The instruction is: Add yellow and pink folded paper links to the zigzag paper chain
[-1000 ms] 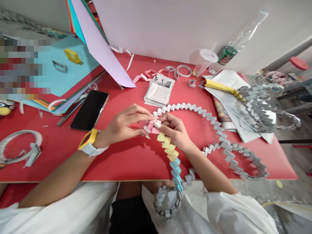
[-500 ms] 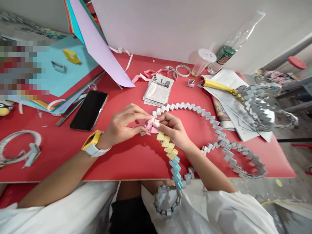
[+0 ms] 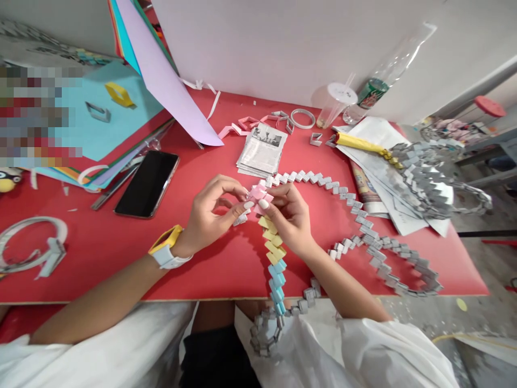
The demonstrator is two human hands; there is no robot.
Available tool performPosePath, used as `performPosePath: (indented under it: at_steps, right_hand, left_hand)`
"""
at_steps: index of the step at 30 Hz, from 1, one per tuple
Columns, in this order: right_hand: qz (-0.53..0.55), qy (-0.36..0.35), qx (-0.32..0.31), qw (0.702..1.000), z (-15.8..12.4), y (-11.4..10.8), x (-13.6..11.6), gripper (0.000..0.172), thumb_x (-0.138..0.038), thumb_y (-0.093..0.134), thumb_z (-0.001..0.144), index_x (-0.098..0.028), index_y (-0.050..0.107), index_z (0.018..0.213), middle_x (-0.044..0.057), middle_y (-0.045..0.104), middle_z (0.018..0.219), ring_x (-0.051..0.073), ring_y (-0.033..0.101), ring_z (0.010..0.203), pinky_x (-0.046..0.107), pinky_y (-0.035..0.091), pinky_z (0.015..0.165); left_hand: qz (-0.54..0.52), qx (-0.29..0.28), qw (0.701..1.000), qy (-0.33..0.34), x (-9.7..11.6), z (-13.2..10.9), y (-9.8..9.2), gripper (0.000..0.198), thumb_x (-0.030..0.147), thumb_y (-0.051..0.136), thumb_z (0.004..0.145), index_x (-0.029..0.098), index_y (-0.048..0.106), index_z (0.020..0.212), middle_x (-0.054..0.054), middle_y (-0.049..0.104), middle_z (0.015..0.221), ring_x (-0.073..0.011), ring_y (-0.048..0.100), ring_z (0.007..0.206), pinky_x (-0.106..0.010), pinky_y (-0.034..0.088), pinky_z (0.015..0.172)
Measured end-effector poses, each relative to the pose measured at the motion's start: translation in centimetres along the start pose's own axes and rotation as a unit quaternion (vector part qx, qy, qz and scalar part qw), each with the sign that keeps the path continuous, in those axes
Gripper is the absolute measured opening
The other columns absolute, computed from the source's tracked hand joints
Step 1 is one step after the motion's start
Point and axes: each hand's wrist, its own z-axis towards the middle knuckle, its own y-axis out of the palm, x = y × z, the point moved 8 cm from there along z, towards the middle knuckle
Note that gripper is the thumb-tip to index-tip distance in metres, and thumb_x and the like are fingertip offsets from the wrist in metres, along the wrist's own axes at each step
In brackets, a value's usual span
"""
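Note:
A folded-paper chain (image 3: 276,253) hangs from my hands, its top links pink, then yellow, then light blue, with grey newsprint links drooping past the table edge. My left hand (image 3: 218,207) pinches the pink links (image 3: 259,198) between thumb and fingers from the left. My right hand (image 3: 290,215) grips the same pink part from the other side, thumb on top. Behind the hands, a grey newsprint zigzag chain (image 3: 311,176) curves over the table to the right. How it joins the pink links is hidden by the fingers.
A newsprint stack (image 3: 262,151) lies beyond my hands, with folded pink strips (image 3: 234,129) behind it. A phone (image 3: 147,183) and coloured paper (image 3: 109,108) are left. A lidded cup (image 3: 337,105), a bottle (image 3: 371,97) and a grey chain pile (image 3: 428,178) are right.
Both hands have turned and closed in on the pink links, the left shifting right. The yellow and blue stretch has swung left and hangs straighter.

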Motion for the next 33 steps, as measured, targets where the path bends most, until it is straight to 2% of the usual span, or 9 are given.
performPosePath:
  at_steps: [5, 10, 12, 14, 16, 18, 21, 27, 33]
  right_hand:
    - [-0.082, -0.057, -0.007, 0.995, -0.4, 0.1, -0.5, 0.038, -0.030, 0.055, 0.095, -0.028, 0.041, 0.131, -0.005, 0.056, 0.069, 0.009, 0.046, 0.051, 0.025, 0.041, 0.052]
    - [-0.111, -0.114, -0.026, 0.987, -0.5, 0.7, -1.0, 0.025, -0.022, 0.051, 0.096, -0.026, 0.052, 0.121, 0.001, 0.063, 0.093, 0.010, 0.062, 0.072, 0.024, 0.049, 0.061]
    - [-0.112, -0.124, -0.028, 0.986, -0.5, 0.9, -1.0, 0.024, -0.020, 0.051, 0.096, -0.026, 0.054, 0.119, 0.003, 0.065, 0.105, 0.010, 0.064, 0.078, 0.024, 0.051, 0.065]
    - [-0.126, -0.121, -0.024, 0.984, -0.6, 0.9, -0.9, 0.023, -0.021, 0.051, 0.096, -0.026, 0.055, 0.119, 0.005, 0.065, 0.110, 0.010, 0.062, 0.074, 0.025, 0.051, 0.064]
    - [-0.143, -0.110, -0.016, 0.983, -0.5, 0.9, -0.8, 0.022, -0.023, 0.051, 0.097, -0.025, 0.056, 0.118, 0.005, 0.065, 0.105, 0.009, 0.057, 0.065, 0.024, 0.048, 0.057]
    - [-0.149, -0.094, -0.015, 0.984, -0.4, 0.9, -0.7, 0.021, -0.024, 0.051, 0.097, -0.025, 0.056, 0.117, 0.001, 0.064, 0.086, 0.008, 0.049, 0.056, 0.023, 0.044, 0.052]
    - [-0.151, -0.074, -0.025, 0.985, -0.3, 1.0, -0.5, 0.021, -0.022, 0.052, 0.097, -0.024, 0.057, 0.116, -0.006, 0.049, 0.062, 0.007, 0.039, 0.049, 0.021, 0.039, 0.050]
    - [-0.177, -0.064, -0.046, 0.981, -0.2, 0.9, -0.2, 0.021, -0.023, 0.051, 0.097, -0.023, 0.057, 0.116, -0.003, 0.058, 0.074, 0.006, 0.043, 0.052, 0.021, 0.039, 0.052]
    - [-0.201, -0.056, -0.059, 0.976, -0.2, 1.0, -0.2, 0.028, -0.026, 0.049, 0.097, -0.026, 0.053, 0.124, -0.006, 0.049, 0.063, 0.009, 0.037, 0.050, 0.024, 0.038, 0.052]
  left_hand:
    - [-0.049, 0.036, 0.995, -0.074, -0.6, -1.2, 0.6, 0.022, 0.027, 0.071, 0.084, 0.020, 0.062, 0.103, -0.002, 0.071, 0.093, -0.0129, 0.071, 0.080, -0.019, 0.061, 0.062]
    - [-0.015, 0.070, 0.994, -0.078, -0.5, -1.5, 0.1, 0.018, 0.029, 0.072, 0.083, 0.019, 0.067, 0.097, -0.002, 0.074, 0.091, -0.0115, 0.072, 0.076, -0.017, 0.060, 0.064]
    - [0.000, 0.073, 0.994, -0.082, -0.4, -1.5, 0.0, 0.018, 0.029, 0.074, 0.081, 0.019, 0.069, 0.096, -0.001, 0.074, 0.089, -0.0113, 0.072, 0.074, -0.016, 0.059, 0.064]
    - [-0.001, 0.072, 0.994, -0.079, -0.2, -1.4, -0.1, 0.016, 0.027, 0.074, 0.081, 0.019, 0.071, 0.095, -0.001, 0.074, 0.088, -0.0112, 0.071, 0.073, -0.018, 0.060, 0.065]
    - [-0.003, 0.071, 0.995, -0.077, 0.1, -1.4, -0.1, 0.012, 0.026, 0.072, 0.082, 0.020, 0.073, 0.093, -0.001, 0.074, 0.087, -0.0110, 0.070, 0.070, -0.019, 0.060, 0.065]
    - [-0.001, 0.070, 0.994, -0.078, 0.3, -1.3, -0.1, 0.010, 0.024, 0.071, 0.083, 0.019, 0.074, 0.091, -0.001, 0.073, 0.085, -0.0107, 0.069, 0.068, -0.020, 0.059, 0.064]
    - [0.001, 0.057, 0.996, -0.074, 0.6, -0.9, -0.1, 0.007, 0.022, 0.070, 0.084, 0.019, 0.073, 0.089, -0.001, 0.071, 0.083, -0.0104, 0.068, 0.069, -0.019, 0.058, 0.063]
    - [0.026, 0.032, 0.997, -0.072, 0.5, -0.5, -0.2, 0.007, 0.022, 0.071, 0.083, 0.019, 0.074, 0.088, 0.000, 0.069, 0.080, -0.0101, 0.067, 0.070, -0.018, 0.057, 0.062]
    - [0.031, 0.042, 0.997, -0.055, 0.6, -0.4, -0.4, 0.007, 0.025, 0.070, 0.084, 0.020, 0.074, 0.088, -0.001, 0.069, 0.081, -0.0118, 0.067, 0.071, -0.020, 0.058, 0.063]
